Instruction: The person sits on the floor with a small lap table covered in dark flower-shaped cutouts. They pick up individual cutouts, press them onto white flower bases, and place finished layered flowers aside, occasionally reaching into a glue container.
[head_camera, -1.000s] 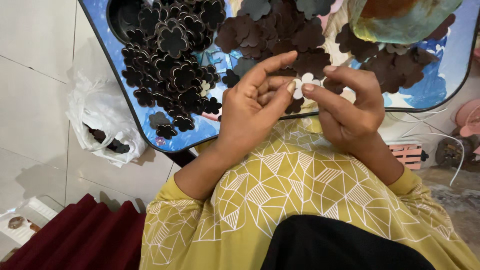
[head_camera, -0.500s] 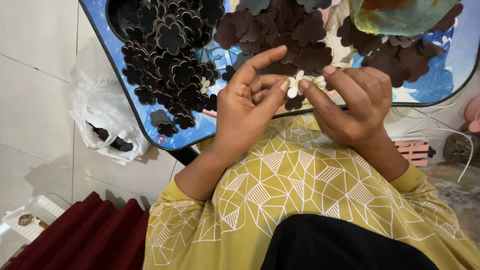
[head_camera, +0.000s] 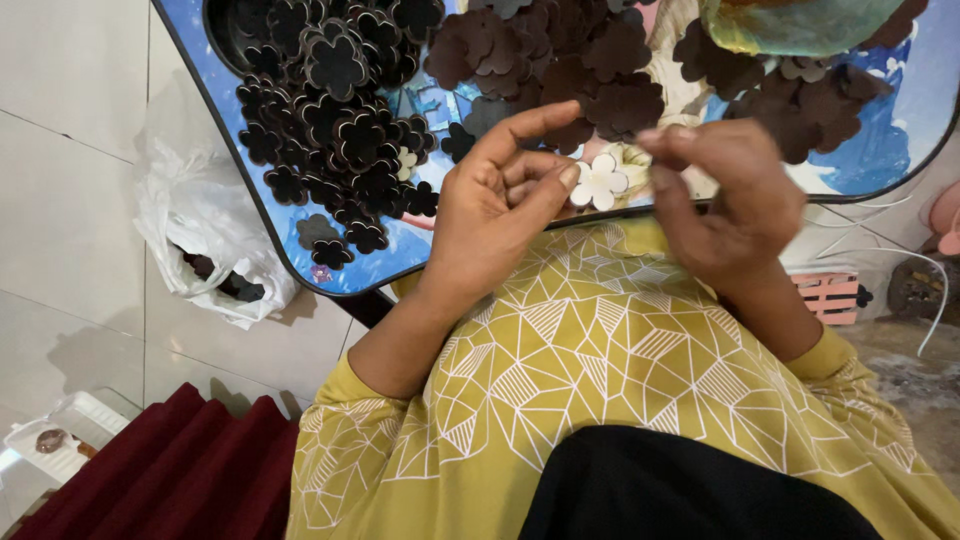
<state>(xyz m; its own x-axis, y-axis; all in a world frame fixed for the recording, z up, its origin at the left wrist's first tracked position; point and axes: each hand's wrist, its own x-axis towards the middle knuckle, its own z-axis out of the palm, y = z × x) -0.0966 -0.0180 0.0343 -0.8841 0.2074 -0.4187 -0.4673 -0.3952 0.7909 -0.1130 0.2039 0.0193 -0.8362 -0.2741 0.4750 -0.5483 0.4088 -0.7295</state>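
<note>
Your left hand pinches a white flower cutout between thumb and fingertips, other fingers loosely curled. Your right hand sits just beside the cutout, fingers bent toward it; motion blur hides whether they touch it or grip anything.

Landmark: the blue bench, black-rimmed. The cutout hangs over its near edge, above your yellow patterned sleeves.

Containers: a dark round dish at the bench's far left corner, heaped with black flower pieces that spill across the bench toward its near-left corner. A pile of brown flower pieces lies farther in, beyond your hands. A white plastic bag slumps on the floor against the bench's left edge, dark bits showing in its mouth. A small white tray sits on the floor well apart from the bench, holding one small brown object.

Room: bare floor tile left of the bench; a dark red cloth nearer you.
</note>
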